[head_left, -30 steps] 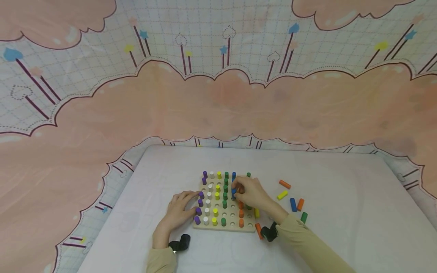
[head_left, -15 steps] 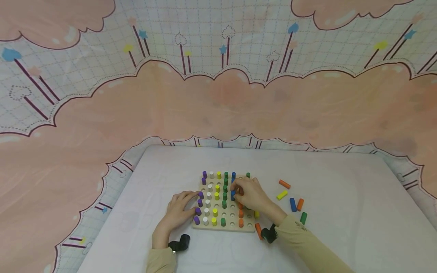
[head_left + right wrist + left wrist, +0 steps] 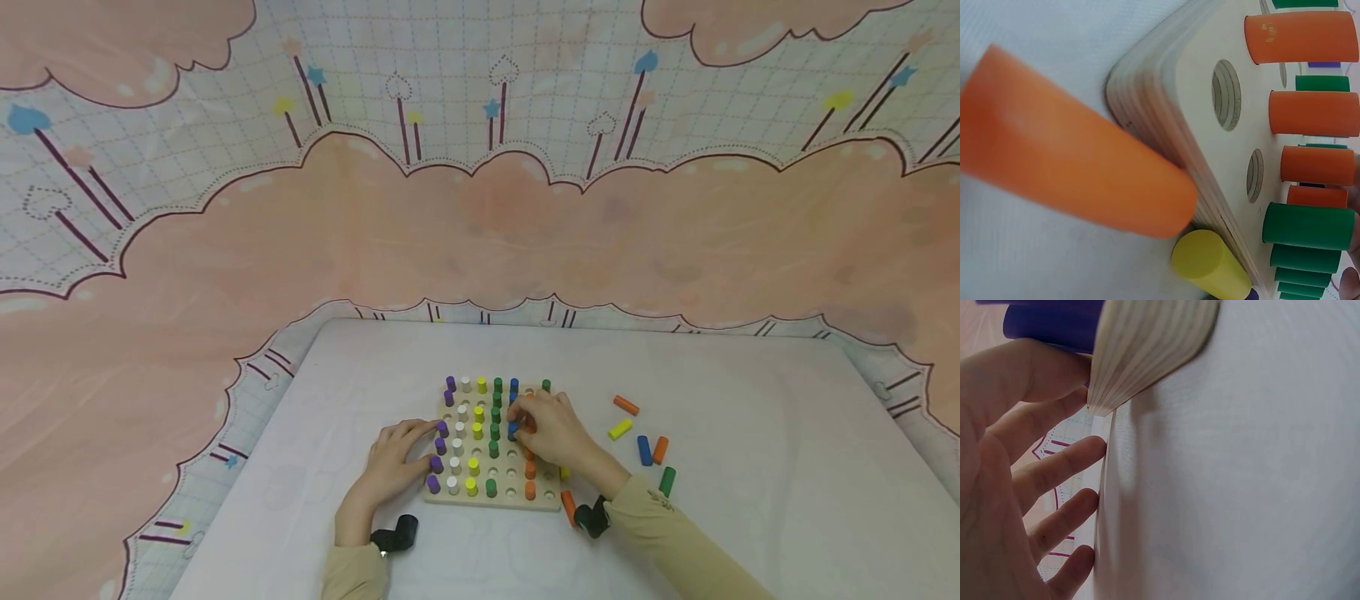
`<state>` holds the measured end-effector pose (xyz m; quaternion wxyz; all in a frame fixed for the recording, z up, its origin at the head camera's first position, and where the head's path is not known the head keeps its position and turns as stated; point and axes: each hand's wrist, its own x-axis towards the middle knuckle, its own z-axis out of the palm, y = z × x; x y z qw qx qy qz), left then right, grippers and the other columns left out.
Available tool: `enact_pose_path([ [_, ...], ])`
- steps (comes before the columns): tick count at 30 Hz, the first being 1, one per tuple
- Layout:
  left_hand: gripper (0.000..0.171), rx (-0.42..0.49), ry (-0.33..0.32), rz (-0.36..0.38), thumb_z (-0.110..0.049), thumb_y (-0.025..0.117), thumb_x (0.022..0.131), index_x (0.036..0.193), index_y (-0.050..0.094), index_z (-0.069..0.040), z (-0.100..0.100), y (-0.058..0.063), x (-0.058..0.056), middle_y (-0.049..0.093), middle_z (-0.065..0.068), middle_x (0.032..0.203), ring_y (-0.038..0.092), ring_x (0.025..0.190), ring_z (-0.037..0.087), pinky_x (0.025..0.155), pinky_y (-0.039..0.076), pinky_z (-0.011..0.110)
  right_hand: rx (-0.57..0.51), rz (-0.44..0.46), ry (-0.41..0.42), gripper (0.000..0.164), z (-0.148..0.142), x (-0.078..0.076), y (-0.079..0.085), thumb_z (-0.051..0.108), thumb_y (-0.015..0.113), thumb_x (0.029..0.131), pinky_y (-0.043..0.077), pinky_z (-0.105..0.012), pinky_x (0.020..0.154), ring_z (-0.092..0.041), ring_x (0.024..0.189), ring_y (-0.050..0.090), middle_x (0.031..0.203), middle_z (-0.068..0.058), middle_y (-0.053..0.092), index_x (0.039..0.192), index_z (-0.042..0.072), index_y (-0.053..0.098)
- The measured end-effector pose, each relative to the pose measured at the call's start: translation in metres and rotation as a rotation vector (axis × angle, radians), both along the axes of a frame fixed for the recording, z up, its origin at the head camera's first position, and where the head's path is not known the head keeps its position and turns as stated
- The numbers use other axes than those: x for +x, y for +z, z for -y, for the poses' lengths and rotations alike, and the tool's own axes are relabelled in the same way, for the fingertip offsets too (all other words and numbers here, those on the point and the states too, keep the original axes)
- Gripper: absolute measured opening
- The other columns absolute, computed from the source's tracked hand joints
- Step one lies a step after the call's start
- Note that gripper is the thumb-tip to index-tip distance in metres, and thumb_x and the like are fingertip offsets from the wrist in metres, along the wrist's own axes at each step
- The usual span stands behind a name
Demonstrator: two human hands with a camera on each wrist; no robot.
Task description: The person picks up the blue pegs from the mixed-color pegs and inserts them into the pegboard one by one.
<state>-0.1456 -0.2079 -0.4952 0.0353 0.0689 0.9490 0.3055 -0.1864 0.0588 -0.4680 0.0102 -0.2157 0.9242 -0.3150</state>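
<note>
A wooden pegboard (image 3: 519,504) lies on the white table, with columns of purple, white, yellow, green, blue and orange pegs standing in its holes. My left hand (image 3: 392,460) rests at the board's left edge beside the purple pegs; in the left wrist view its fingers (image 3: 1063,465) are spread, thumb and forefinger at the board's corner. Over the blue column, my right hand (image 3: 555,429) curls its fingers and pinches a blue peg (image 3: 512,432), which stands upright at the board. The right hand covers part of the orange and green columns behind it.
Right of the board lie loose pegs: orange (image 3: 626,405), yellow (image 3: 620,429), blue (image 3: 645,450) and green (image 3: 667,481), among others. In the right wrist view, a loose orange peg (image 3: 1072,150) and a yellow peg (image 3: 1210,262) lie against the board's side.
The right hand shifts very slightly, its fingers staying around the blue peg. The left hand and the loose pegs keep their places.
</note>
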Motion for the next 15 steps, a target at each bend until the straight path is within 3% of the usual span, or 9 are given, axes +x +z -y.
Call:
enact_pose_path([
  [7, 0.052, 0.003, -0.002, 0.001, -0.017, 0.062, 0.084, 0.135, 0.055, -0.019, -0.0005, -0.0002, -0.0006, 0.052, 0.008, 0.137, 0.037, 0.13, 0.036, 0.106, 0.028, 0.063, 0.004, -0.006, -0.002, 0.017, -0.0013, 0.0009, 0.0023, 0.009, 0.075, 0.079, 0.027, -0.032, 0.078, -0.012, 0.082, 0.049, 0.086, 0.003, 0.063, 0.092, 0.018, 0.067],
  [15, 0.052, -0.004, -0.004, 0.003, -0.017, 0.062, 0.084, 0.136, 0.054, -0.021, 0.0008, -0.0012, -0.0009, 0.051, 0.007, 0.138, 0.037, 0.131, 0.035, 0.106, 0.029, 0.062, 0.008, 0.015, -0.034, 0.015, -0.0071, 0.0024, 0.0101, 0.014, 0.075, 0.081, 0.028, -0.032, 0.079, -0.012, 0.08, 0.048, 0.082, 0.01, 0.061, 0.092, 0.02, 0.067],
])
